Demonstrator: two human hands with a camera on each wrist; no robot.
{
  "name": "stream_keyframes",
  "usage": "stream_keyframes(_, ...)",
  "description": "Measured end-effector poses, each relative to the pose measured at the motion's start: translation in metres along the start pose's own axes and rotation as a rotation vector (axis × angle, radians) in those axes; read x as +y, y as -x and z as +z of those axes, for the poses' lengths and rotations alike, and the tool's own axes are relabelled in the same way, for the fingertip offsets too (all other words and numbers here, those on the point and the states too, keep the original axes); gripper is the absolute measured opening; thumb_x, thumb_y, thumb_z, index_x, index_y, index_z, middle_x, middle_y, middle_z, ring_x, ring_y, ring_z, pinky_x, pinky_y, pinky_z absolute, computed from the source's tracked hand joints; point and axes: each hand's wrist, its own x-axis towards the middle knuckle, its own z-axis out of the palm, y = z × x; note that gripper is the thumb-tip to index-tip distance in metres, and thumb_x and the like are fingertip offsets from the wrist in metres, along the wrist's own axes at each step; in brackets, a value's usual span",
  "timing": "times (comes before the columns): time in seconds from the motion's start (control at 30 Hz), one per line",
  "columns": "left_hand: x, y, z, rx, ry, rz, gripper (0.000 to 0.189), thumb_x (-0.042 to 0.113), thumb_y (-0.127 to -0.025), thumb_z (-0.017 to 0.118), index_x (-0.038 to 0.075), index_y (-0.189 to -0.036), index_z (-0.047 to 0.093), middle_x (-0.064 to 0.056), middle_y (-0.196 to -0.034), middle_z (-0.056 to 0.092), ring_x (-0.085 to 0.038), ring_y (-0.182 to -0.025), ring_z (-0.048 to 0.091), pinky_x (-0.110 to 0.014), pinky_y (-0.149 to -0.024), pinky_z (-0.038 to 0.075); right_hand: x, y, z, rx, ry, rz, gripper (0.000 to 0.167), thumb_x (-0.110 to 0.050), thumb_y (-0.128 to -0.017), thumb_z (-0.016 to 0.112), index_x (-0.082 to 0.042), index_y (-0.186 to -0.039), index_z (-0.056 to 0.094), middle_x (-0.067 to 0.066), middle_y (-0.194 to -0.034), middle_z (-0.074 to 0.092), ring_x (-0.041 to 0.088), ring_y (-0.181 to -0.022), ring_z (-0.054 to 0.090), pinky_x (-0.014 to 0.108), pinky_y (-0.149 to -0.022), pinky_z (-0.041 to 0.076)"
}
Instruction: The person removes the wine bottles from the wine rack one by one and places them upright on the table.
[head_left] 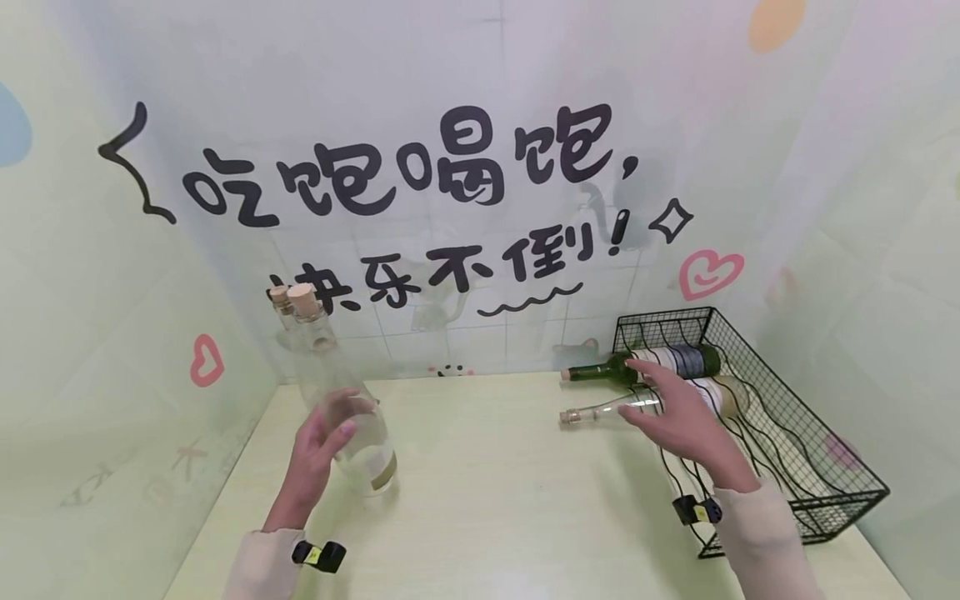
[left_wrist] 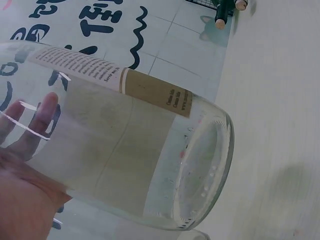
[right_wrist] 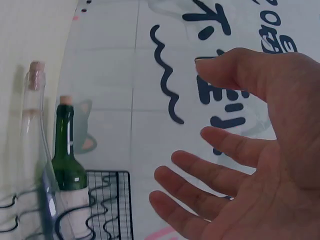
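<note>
My left hand (head_left: 318, 446) grips a clear glass bottle (head_left: 367, 450) with a cork stopper (head_left: 303, 300), its fingers showing through the glass. In the left wrist view, a printed label (left_wrist: 157, 90) and the bottle's thick base face the camera. Right behind it is a second corked bottle, mostly hidden, with its cork (head_left: 280, 296) showing. My right hand (head_left: 682, 417) is over the wire rack with fingers spread and nothing in it. Below that hand, a clear corked bottle (head_left: 607, 410) and a green corked bottle (head_left: 600, 372) lie in the rack, necks pointing left.
The black wire rack (head_left: 795, 408) with wavy bars stands on the right of the pale table (head_left: 510, 500). Its near part holds no bottles. A printed curtain (head_left: 450, 67) with black lettering hangs close behind the table and along both sides.
</note>
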Motion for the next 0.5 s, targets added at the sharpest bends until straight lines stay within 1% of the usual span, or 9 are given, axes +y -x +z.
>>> stream_keyframes(0.17,0.001,0.002,-0.009,-0.006,0.001,0.025,0.038,-0.007,-0.101,0.044,-0.008,-0.140,0.045,0.008,-0.124,0.071,-0.005,-0.115,0.066,-0.018,-0.097,0.048,0.014,0.011,-0.010,-0.032,0.054,0.067,0.073,-0.032,-0.095,0.072,-0.002,-0.154,0.040,0.028,-0.153,0.047,0.052,-0.131,0.052,0.066,-0.099,0.047)
stream_keyframes(0.27,0.001,0.004,-0.015,-0.008,0.007,0.044,0.039,-0.008,-0.102,0.043,-0.009,-0.141,0.045,0.008,-0.125,0.071,-0.006,-0.116,0.066,-0.018,-0.098,0.047,0.023,0.017,-0.015,-0.047,0.081,0.094,0.073,-0.032,-0.095,0.072,0.001,-0.152,0.041,0.031,-0.150,0.049,0.053,-0.127,0.055,0.066,-0.096,0.049)
stream_keyframes(0.37,0.001,0.006,-0.020,0.002,0.011,0.051,0.039,-0.008,-0.102,0.043,-0.009,-0.141,0.044,0.009,-0.125,0.071,-0.005,-0.115,0.066,-0.018,-0.098,0.048,0.030,0.022,-0.018,-0.069,0.097,0.117,0.071,-0.029,-0.094,0.072,0.005,-0.150,0.043,0.034,-0.147,0.050,0.054,-0.124,0.057,0.065,-0.094,0.051)
stream_keyframes(0.5,0.003,0.007,-0.026,0.017,0.011,0.047,0.039,-0.008,-0.102,0.043,-0.011,-0.141,0.043,0.010,-0.124,0.071,-0.004,-0.115,0.065,-0.017,-0.097,0.048,0.036,0.028,-0.022,-0.108,0.101,0.174,0.070,-0.029,-0.094,0.071,0.007,-0.148,0.045,0.038,-0.138,0.055,0.054,-0.121,0.059,0.062,-0.088,0.054)
